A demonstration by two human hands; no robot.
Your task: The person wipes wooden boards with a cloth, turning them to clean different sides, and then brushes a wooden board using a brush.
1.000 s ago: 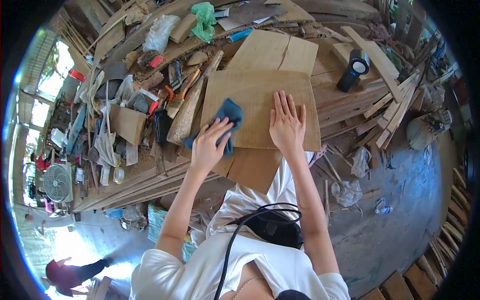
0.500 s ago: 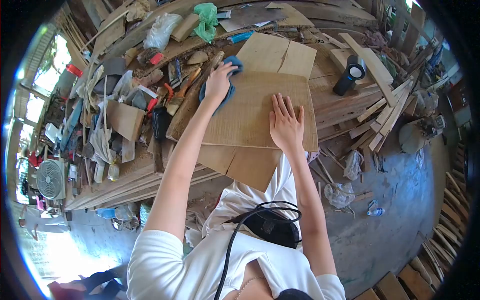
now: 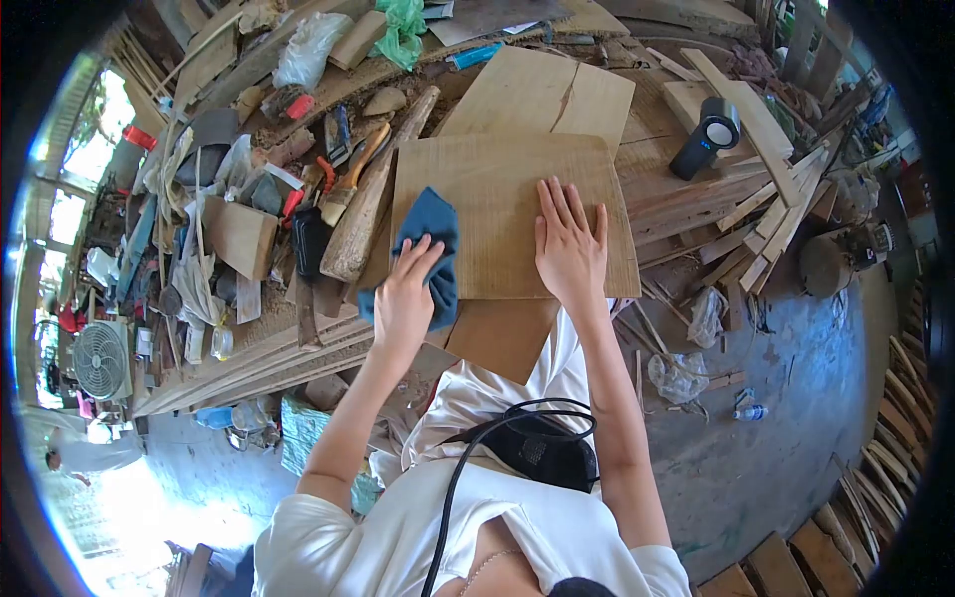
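A smooth wooden board (image 3: 497,224) lies in front of me, on top of another wooden board (image 3: 502,343) that juts out towards my lap. At its near left edge, my left hand (image 3: 406,298) presses a dark blue cloth (image 3: 430,224) down, the fingers bent over the fabric. Part of the cloth hangs past the board's edge. My right hand (image 3: 571,247) rests flat on the right side of the board, fingers stretched out and holding nothing. Beyond it, a cracked light wooden panel (image 3: 547,92) shows from underneath.
Left of the board are a rough wood piece (image 3: 370,204), a paintbrush (image 3: 348,189) and a black case (image 3: 307,242). A black cylindrical device (image 3: 704,139) stands at the right by stacked planks (image 3: 761,149). Plastic bags (image 3: 313,50) lie at the back; a fan (image 3: 100,360) is far left.
My left hand has drawn the blue cloth from the board's far left corner down to its near left edge. My right hand stays in place on the board.
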